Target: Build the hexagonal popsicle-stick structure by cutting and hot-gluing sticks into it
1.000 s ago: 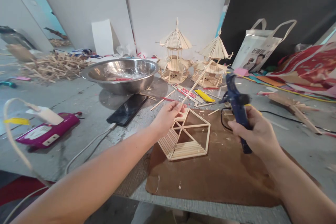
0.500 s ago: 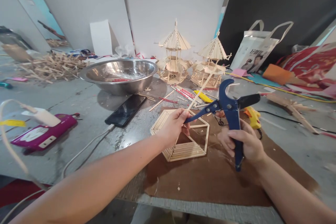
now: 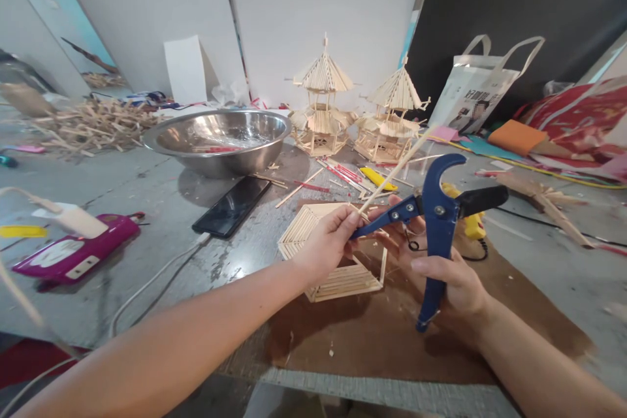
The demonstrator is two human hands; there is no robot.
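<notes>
My left hand [image 3: 326, 245] is closed, thumb and fingertips pinching a thin wooden stick [image 3: 396, 171] that slants up to the right. The end of one blue handle of a pipe cutter [image 3: 435, 228] also meets those fingers. My right hand [image 3: 463, 287] holds the cutter's other handle, thumb across it and fingers partly extended behind. Its hooked jaw points up and the black-covered part sticks out to the right. Below both hands, a flat polygonal panel of sticks [image 3: 343, 282] lies on a brown board [image 3: 353, 346], partly covered by my left hand.
Two stick-built pavilions [image 3: 323, 121] stand at the back beside a steel basin [image 3: 215, 160]. A phone [image 3: 232, 206] and a purple power strip [image 3: 81, 251] with cables lie left. A yellow glue gun [image 3: 474, 225], a yellow-handled knife [image 3: 378, 178] and loose sticks are beyond the hands.
The cutter has shifted slightly right and tilted in my right hand, whose fingers have loosened and reach further left. The stick in my left hand now leans more to the right.
</notes>
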